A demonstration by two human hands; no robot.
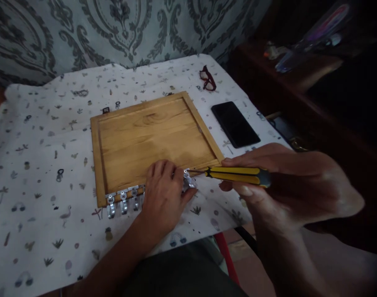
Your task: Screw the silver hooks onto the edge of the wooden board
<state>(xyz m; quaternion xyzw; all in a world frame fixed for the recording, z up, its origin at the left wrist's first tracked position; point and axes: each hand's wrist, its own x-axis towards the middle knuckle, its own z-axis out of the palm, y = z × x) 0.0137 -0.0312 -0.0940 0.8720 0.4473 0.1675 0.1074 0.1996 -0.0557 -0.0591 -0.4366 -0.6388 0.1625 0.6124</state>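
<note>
A wooden board with a raised frame [154, 136] lies flat on the table. Along its near edge runs a metal hook rail [123, 196] with several silver hooks. My left hand [163, 196] is closed over the middle of this rail, its fingers resting on the board and its thumb near the right-end hook. Part of the rail is hidden under that hand. My right hand [284, 192] grips a yellow and black screwdriver [234, 175], held nearly level. The screwdriver's tip points left and meets the right end of the rail, by the last hook.
A black phone [236, 124] and red-framed glasses [208, 79] lie right of the board. Under everything is a white patterned tablecloth [52, 165]. A patterned curtain [120, 33] hangs behind the table. Dark wooden furniture [287, 95] stands at the right, with a plastic-looking item [315, 37] on it.
</note>
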